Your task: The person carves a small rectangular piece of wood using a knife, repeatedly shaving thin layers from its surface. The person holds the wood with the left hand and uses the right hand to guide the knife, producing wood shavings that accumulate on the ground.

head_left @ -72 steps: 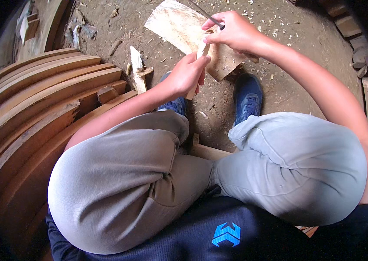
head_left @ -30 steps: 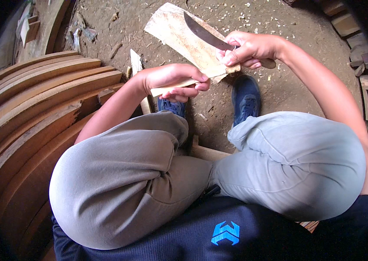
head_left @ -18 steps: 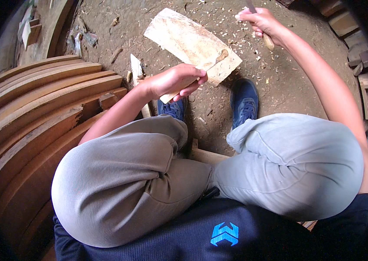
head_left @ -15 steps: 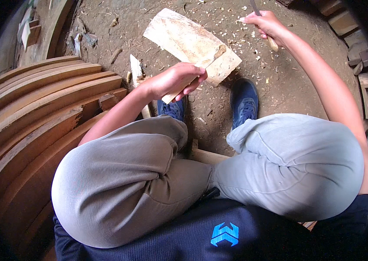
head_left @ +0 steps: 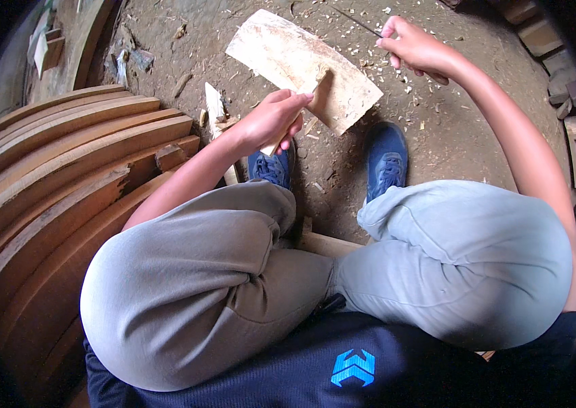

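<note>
In my left hand (head_left: 276, 124) is a pale stick of wood (head_left: 318, 83), its fingers closed around it and the thumb lying along it. The stick's upper end is raised over the near part of a broad, flat wooden block (head_left: 281, 51) on the ground and casts a shadow there. My right hand (head_left: 416, 51) is off to the right, beyond the block and apart from the stick. It is closed on a knife whose thin dark blade (head_left: 359, 24) points to the upper left. The knife's handle is mostly hidden in the fist.
Curved-looking planks (head_left: 77, 136) are stacked at the left. Pale wood chips (head_left: 407, 88) litter the dirt floor around the block. A splintered wood piece (head_left: 214, 103) lies by my left shoe (head_left: 271, 166). My right shoe (head_left: 386, 160) is close to the block; more timber (head_left: 539, 35) lines the right side.
The knife blade has swung from pointing up to pointing left, and my right hand has turned. My left hand has shifted slightly left, tilting the stick's upper end up off the block.
</note>
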Demonstrator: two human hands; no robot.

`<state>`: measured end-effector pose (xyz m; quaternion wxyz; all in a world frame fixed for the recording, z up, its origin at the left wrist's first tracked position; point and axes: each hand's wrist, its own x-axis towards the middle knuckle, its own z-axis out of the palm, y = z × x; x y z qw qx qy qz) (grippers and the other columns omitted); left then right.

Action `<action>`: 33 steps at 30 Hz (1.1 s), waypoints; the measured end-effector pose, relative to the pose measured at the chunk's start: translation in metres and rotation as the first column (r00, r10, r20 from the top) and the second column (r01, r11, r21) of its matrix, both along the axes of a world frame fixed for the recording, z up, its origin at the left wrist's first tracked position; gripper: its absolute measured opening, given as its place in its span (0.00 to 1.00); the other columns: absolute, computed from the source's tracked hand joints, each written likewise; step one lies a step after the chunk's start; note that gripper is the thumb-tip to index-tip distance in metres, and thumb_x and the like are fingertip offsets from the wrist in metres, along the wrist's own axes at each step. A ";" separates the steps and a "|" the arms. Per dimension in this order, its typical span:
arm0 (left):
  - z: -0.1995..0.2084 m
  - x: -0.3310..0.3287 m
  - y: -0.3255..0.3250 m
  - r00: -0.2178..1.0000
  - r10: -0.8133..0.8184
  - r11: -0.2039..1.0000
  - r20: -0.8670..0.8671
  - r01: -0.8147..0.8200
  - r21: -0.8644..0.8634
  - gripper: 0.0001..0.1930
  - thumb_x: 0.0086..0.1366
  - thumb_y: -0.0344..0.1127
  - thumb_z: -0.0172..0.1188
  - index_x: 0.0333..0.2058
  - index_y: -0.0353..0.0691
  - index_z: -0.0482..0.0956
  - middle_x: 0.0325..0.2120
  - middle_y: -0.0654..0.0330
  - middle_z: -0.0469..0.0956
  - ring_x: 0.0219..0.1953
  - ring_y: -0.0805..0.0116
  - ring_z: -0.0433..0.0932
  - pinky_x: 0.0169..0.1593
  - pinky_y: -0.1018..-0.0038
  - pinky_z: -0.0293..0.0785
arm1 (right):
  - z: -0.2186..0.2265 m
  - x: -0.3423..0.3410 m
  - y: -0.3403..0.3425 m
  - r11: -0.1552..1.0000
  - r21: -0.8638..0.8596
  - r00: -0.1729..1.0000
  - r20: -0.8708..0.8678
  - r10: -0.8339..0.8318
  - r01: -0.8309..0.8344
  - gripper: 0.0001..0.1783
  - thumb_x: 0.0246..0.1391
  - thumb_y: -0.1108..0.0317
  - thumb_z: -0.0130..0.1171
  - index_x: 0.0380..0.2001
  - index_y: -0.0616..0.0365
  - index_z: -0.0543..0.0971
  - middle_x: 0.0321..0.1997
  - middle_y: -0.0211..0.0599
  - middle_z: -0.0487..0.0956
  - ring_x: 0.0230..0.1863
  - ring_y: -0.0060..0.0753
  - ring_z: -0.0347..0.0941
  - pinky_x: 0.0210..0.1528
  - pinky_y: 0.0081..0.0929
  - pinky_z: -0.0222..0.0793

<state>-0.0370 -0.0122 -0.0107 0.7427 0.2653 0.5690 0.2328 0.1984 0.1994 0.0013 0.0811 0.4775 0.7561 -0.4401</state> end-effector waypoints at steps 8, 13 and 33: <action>-0.009 -0.005 -0.005 0.990 -0.015 0.999 -0.140 0.009 -0.041 0.25 0.70 0.60 0.49 0.40 0.40 0.71 0.19 0.66 0.69 0.16 0.76 0.70 0.18 0.77 0.66 | 0.039 -0.016 -0.039 0.921 -0.253 0.955 -0.103 0.279 -0.296 0.12 0.67 0.59 0.49 0.45 0.55 0.68 0.27 0.30 0.77 0.21 0.20 0.69 0.22 0.24 0.66; -0.024 -0.007 -0.009 0.980 -0.056 0.998 -0.191 0.055 -0.011 0.25 0.71 0.60 0.49 0.36 0.40 0.73 0.16 0.69 0.64 0.14 0.80 0.61 0.17 0.80 0.55 | 0.024 -0.015 -0.048 0.875 0.050 0.863 -0.142 0.484 -0.482 0.11 0.65 0.62 0.51 0.39 0.59 0.74 0.24 0.38 0.77 0.26 0.34 0.76 0.34 0.36 0.69; -0.036 -0.007 -0.013 0.999 -0.023 0.998 -0.028 0.022 -0.052 0.20 0.74 0.59 0.42 0.31 0.51 0.63 0.17 0.75 0.55 0.15 0.83 0.50 0.16 0.81 0.45 | 0.030 -0.021 -0.064 0.731 0.327 0.800 0.189 0.570 -0.598 0.12 0.64 0.57 0.52 0.37 0.49 0.81 0.28 0.45 0.80 0.33 0.54 0.77 0.36 0.48 0.72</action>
